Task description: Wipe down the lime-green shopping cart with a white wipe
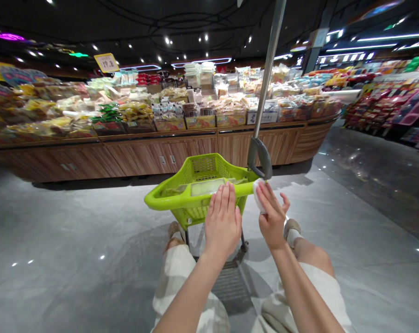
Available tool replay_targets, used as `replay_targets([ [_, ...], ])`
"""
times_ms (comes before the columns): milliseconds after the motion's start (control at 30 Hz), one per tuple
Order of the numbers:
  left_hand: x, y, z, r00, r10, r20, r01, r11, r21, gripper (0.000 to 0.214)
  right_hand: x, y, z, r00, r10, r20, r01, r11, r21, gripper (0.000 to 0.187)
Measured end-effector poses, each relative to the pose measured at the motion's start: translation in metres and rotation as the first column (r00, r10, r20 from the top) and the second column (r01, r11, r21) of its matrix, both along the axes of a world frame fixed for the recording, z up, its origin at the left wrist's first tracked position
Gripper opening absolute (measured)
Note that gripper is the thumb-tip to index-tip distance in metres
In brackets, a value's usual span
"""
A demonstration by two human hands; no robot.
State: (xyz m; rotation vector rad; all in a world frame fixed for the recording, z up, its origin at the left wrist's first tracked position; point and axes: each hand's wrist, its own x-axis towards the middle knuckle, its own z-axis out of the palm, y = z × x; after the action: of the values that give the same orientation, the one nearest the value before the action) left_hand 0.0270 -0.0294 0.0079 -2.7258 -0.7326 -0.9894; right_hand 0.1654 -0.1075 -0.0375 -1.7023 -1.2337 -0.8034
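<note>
A lime-green shopping cart [181,213] stands in front of me, its handle [186,202] running across the near side. My left hand [223,222] lies on the handle, right of its middle, with the fingers stretched out flat. At the handle's right end, my right hand [273,215] presses a white wipe [258,196] against the bar, and its little finger sticks out. The wipe is partly covered by the fingers. Just above that hand, a grey loop grip [265,159] joins a metal pole [270,69] that rises beside the cart.
Beyond the cart runs a long wooden display counter [195,144] heaped with packaged foods. A yellow-edged price sign [106,63] stands above it on the left. More stocked shelves [397,99] are at the right. My legs are on both sides of the cart's near end, over the shiny grey floor [73,236].
</note>
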Motion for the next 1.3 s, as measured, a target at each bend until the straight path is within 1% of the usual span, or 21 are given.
replay_targets([
  [67, 0.001, 0.0, 0.0, 1.0, -0.004, 0.001, 0.004, 1.0, 0.001, 0.06, 0.001, 0.002, -0.003, 0.994, -0.077, -0.077, 0.082, 0.994, 0.075, 0.078],
  [133, 0.003, 0.0, 0.0, 1.0, -0.003, 0.003, 0.003, 1.0, 0.002, 0.059, -0.009, 0.009, -0.003, 0.991, -0.092, -0.1, 0.102, 0.99, 0.096, 0.077],
  [233, 0.004, 0.0, 0.0, 1.0, -0.002, 0.001, 0.002, 1.0, 0.009, 0.058, -0.027, 0.018, 0.001, 0.999, 0.038, 0.01, -0.038, 0.999, 0.009, 0.072],
  [300, 0.003, 0.0, 0.0, 1.0, -0.001, 0.003, 0.001, 1.0, 0.009, 0.058, -0.028, 0.017, 0.003, 0.988, 0.127, 0.087, -0.124, 0.991, -0.045, 0.068],
  [333, 0.002, 0.0, 0.0, 1.0, -0.002, 0.005, 0.002, 1.0, 0.006, 0.058, -0.025, 0.015, 0.003, 0.986, 0.134, 0.096, -0.129, 0.99, -0.049, 0.068],
  [400, 0.001, 0.0, 0.0, 1.0, -0.004, 0.008, 0.004, 1.0, 0.002, 0.06, -0.013, 0.009, 0.0, 0.994, 0.082, 0.068, -0.08, 0.996, -0.03, 0.072],
  [500, 0.001, 0.0, 0.001, 1.0, -0.003, 0.002, 0.003, 1.0, 0.001, 0.06, 0.001, 0.003, -0.005, 0.998, -0.047, -0.038, 0.049, 0.997, 0.055, 0.078],
  [567, 0.002, 0.0, 0.0, 1.0, 0.0, -0.004, 0.0, 1.0, -0.004, 0.06, -0.002, 0.005, -0.005, 0.991, -0.097, -0.095, 0.106, 0.989, 0.102, 0.078],
  [600, 0.003, 0.0, 0.0, 1.0, 0.001, -0.004, -0.001, 1.0, -0.007, 0.06, -0.006, 0.007, -0.004, 0.991, -0.094, -0.097, 0.104, 0.99, 0.096, 0.078],
  [633, 0.004, 0.0, 0.0, 1.0, 0.001, -0.001, -0.001, 1.0, -0.009, 0.059, -0.011, 0.009, -0.002, 0.995, -0.069, -0.075, 0.075, 0.995, 0.072, 0.077],
  [700, 0.005, -0.001, -0.001, 1.0, 0.001, 0.005, -0.001, 1.0, -0.008, 0.058, -0.019, 0.013, 0.002, 0.999, 0.033, 0.014, -0.033, 0.999, 0.001, 0.075],
  [767, 0.004, -0.001, -0.001, 1.0, 0.004, 0.009, -0.004, 1.0, -0.006, 0.058, -0.02, 0.011, 0.005, 0.987, 0.132, 0.094, -0.127, 0.99, -0.062, 0.073],
  [800, 0.003, -0.001, -0.001, 1.0, 0.004, 0.008, -0.004, 1.0, -0.006, 0.058, -0.017, 0.009, 0.006, 0.983, 0.146, 0.108, -0.139, 0.987, -0.075, 0.072],
  [867, 0.002, -0.001, -0.001, 1.0, 0.003, 0.003, -0.003, 1.0, -0.008, 0.059, -0.007, 0.004, 0.003, 0.993, 0.088, 0.076, -0.083, 0.995, -0.058, 0.074],
  [933, 0.001, -0.001, -0.001, 1.0, -0.002, 0.001, 0.002, 1.0, -0.009, 0.06, 0.001, 0.0, -0.001, 1.0, -0.023, 0.005, 0.023, 1.0, 0.003, 0.077],
  [1000, 0.003, -0.001, -0.002, 1.0, -0.005, 0.005, 0.005, 1.0, -0.011, 0.06, 0.0, 0.002, -0.003, 0.992, -0.11, -0.068, 0.115, 0.991, 0.071, 0.078],
  [1033, 0.003, -0.001, -0.002, 1.0, -0.005, 0.009, 0.005, 1.0, -0.012, 0.061, -0.005, 0.004, -0.004, 0.99, -0.119, -0.082, 0.125, 0.989, 0.081, 0.078],
  [1100, 0.005, -0.001, -0.002, 1.0, -0.002, 0.014, 0.002, 1.0, -0.009, 0.061, -0.018, 0.011, -0.002, 0.998, -0.058, -0.04, 0.059, 0.997, 0.049, 0.077],
  [1200, 0.005, -0.001, -0.001, 1.0, 0.006, 0.006, -0.006, 1.0, 0.004, 0.06, -0.03, 0.017, 0.001, 0.992, 0.085, 0.096, -0.084, 0.996, -0.016, 0.071],
  [1233, 0.004, -0.001, 0.0, 1.0, 0.007, 0.004, -0.007, 1.0, 0.007, 0.06, -0.028, 0.016, 0.002, 0.987, 0.099, 0.123, -0.097, 0.995, -0.027, 0.07],
  [1300, 0.003, -0.001, 0.001, 1.0, 0.002, 0.004, -0.002, 1.0, 0.005, 0.06, -0.018, 0.011, -0.001, 0.991, 0.065, 0.114, -0.061, 0.997, -0.039, 0.071],
])
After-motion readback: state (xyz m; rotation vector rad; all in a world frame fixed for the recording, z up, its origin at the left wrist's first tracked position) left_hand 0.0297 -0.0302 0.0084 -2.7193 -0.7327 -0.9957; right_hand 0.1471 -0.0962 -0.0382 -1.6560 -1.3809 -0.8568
